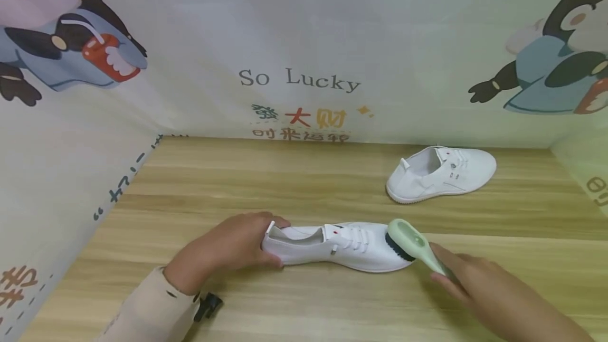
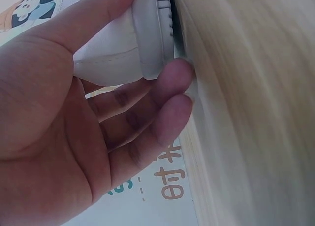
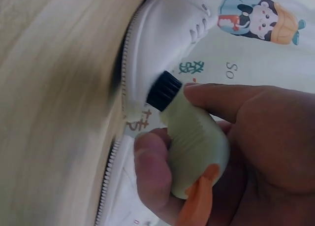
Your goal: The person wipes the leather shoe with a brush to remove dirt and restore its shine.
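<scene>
A white lace-up shoe (image 1: 304, 247) lies sole down on the wooden surface, its toe pointing right. My left hand (image 1: 237, 241) grips its heel, the thumb on the near side and fingers on the far side. In the left wrist view the heel (image 2: 110, 53) sits between thumb and fingers. My right hand (image 1: 475, 278) holds a light green brush (image 1: 418, 244) by its handle. The brush's black bristles (image 3: 165, 90) rest against the shoe's toe. An orange loop (image 3: 199, 201) hangs from the handle end in the right wrist view.
A second white shoe (image 1: 442, 173) stands farther back on the right, toe also to the right. Behind the wooden surface (image 1: 266, 173) rises a pale printed cloth (image 1: 304, 30) with cartoon figures and lettering, which also runs along both sides. A small black clip (image 1: 208, 306) is by the left sleeve.
</scene>
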`<state>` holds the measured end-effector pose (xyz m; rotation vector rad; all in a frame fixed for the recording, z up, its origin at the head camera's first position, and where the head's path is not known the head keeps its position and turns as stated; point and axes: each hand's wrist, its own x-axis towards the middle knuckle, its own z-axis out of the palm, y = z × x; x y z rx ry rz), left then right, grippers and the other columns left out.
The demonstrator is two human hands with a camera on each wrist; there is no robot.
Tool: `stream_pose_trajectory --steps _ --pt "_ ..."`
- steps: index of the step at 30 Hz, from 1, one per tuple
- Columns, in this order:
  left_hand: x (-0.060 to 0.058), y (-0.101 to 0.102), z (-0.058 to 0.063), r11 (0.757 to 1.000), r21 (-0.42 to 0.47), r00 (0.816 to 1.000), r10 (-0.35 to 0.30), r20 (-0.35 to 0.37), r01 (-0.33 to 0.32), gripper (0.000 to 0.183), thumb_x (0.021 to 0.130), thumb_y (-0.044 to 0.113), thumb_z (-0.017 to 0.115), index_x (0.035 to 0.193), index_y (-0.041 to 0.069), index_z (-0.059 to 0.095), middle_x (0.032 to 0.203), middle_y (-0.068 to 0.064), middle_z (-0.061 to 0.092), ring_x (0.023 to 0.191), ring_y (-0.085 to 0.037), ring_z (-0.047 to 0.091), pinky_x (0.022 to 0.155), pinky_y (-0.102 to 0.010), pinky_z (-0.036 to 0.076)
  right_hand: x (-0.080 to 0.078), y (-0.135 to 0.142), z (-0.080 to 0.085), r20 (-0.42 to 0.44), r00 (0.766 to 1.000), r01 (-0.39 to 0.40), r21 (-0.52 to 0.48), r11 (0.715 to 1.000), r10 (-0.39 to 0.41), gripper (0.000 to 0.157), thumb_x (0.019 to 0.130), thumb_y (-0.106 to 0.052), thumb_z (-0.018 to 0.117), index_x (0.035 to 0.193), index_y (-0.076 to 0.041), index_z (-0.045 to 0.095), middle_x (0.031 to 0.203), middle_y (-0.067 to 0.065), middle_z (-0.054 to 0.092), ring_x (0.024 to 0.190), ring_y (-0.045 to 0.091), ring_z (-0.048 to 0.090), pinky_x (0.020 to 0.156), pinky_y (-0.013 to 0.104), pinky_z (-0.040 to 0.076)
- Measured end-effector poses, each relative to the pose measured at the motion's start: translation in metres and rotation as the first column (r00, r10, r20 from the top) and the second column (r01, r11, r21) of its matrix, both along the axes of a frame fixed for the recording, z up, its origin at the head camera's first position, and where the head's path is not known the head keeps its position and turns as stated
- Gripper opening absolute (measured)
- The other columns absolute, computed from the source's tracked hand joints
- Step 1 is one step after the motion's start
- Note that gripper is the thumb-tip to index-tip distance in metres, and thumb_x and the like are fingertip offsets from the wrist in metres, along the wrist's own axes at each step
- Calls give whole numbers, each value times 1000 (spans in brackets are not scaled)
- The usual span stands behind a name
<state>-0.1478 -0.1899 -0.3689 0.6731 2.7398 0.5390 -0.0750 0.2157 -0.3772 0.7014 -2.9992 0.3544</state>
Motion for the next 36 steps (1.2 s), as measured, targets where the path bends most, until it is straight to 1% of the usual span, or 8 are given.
stream_pose_trajectory --steps 5,10,15,18,24,27,30,36 --pt "-1 0 -1 1000 6 1000 -13 -1 13 65 71 37 90 129 18 66 118 1 69 93 -9 60 83 -34 51 -3 -3 -5 -5 1000 21 -1 1000 -21 43 94 -28 70 132 -10 60 84 -10 64 76 3 57 66 34 53" --pt "-1 0 -2 1000 0 999 -20 -32 20 66 71 38 90 129 17 65 119 0 69 94 -10 61 84 -35 51 -4 -3 -6 6 999 52 0 999 -52 51 94 -26 70 137 -1 57 95 5 72 85 20 69 72 43 57" --pt "1 -1 -5 1000 4 1000 -13 -5 13 66 71 38 90 129 18 66 117 1 69 92 -9 60 83 -34 51 -1 -4 -6 -50 998 44 23 999 -43 47 91 -25 73 131 -5 60 81 -6 65 72 7 60 62 34 53" --pt "2 -1 -5 1000 -3 1000 -5 -5 5 67 71 39 90 129 18 65 118 1 69 94 -10 61 84 -35 51 0 -3 -5 -57 997 44 45 998 -42 47 90 -24 74 131 -6 60 76 -8 60 67 5 55 58 32 49" --pt "1 -1 -1 1000 9 1000 -6 -11 6 65 71 37 90 128 18 66 116 1 69 92 -9 61 83 -34 51 -1 1 -1 22 997 67 78 995 -69 46 95 -23 69 134 -2 58 78 -5 62 69 6 53 60 34 49" --pt "0 -1 -2 1000 14 1000 -10 0 10 64 71 37 90 128 18 66 115 1 68 92 -9 60 83 -34 51 -1 3 -2 57 995 73 68 995 -77 45 97 -25 66 136 -4 58 79 -8 60 70 4 52 61 33 48" --pt "0 -1 -1 1000 14 1000 -14 0 14 65 71 37 90 128 18 66 118 0 68 93 -9 61 84 -35 51 -1 2 -3 55 996 66 43 997 -69 43 97 -26 65 136 -8 58 79 -12 59 70 3 51 61 32 48" --pt "-1 -1 -1 1000 17 1000 -19 0 19 64 72 36 89 128 18 66 120 -1 68 93 -9 60 83 -35 51 -2 -5 -5 26 999 44 24 999 -45 45 97 -28 66 136 -8 58 80 -11 60 71 1 52 62 31 50"
